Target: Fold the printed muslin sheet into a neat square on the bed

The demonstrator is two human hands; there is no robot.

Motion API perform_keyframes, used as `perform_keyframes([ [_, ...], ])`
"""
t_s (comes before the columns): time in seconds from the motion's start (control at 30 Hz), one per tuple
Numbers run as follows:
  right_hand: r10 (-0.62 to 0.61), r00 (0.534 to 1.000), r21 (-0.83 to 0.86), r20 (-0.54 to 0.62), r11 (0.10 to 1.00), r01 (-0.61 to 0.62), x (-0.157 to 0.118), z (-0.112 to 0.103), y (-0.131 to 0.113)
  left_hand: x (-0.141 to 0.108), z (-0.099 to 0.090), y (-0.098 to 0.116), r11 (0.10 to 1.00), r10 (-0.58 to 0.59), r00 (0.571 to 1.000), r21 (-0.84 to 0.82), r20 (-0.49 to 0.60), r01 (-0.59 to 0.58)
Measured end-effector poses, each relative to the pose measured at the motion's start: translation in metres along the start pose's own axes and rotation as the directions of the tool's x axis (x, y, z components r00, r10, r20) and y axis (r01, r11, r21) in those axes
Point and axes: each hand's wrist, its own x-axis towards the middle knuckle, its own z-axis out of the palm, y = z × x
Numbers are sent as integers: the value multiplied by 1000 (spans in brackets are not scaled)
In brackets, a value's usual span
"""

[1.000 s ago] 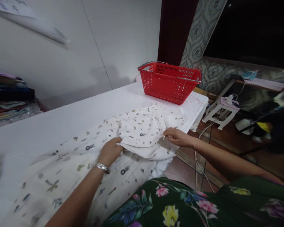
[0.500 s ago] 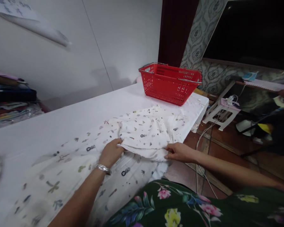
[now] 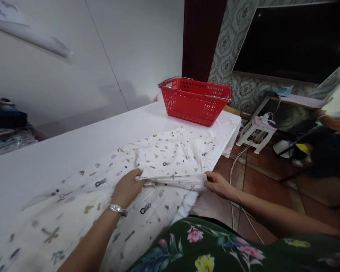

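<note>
Left hand [image 3: 128, 187], right hand [image 3: 218, 186] — both pinching one near edge of printed cloth [image 3: 170, 153], in front of red basket [image 3: 191, 107]; probably light, soft, limp — best held by edge ends.

the fabric [image 3: 170, 153] lies on the table [image 3: 73, 151], the basket [image 3: 194, 105] behind it, the stool [image 3: 263, 128] rightward.

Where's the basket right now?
In the head view, the basket stands above and right of centre, on the white table, beyond the patterned cloth.
</note>
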Motion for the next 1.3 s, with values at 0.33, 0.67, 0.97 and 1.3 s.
perform_keyframes([
  [0.33,-36,999,-275,-31,961,26,12,0,-7,-4,-1,2,999,-8,1000,53,6,8],
  [0.67,-334,923,-706,189,607,365,34,-23,1,-2,1,0,998,15,1000,55,2,-15],
  [0.97,-430,865,-525,258,689,499,31,-34,-18,-1,1,1,998,17,1000,63,6,-17],
  [1.3,-404,901,-297,159,851,433,19,-21,-23,-1,0,1,997,20,1000,75,1,-20],
])
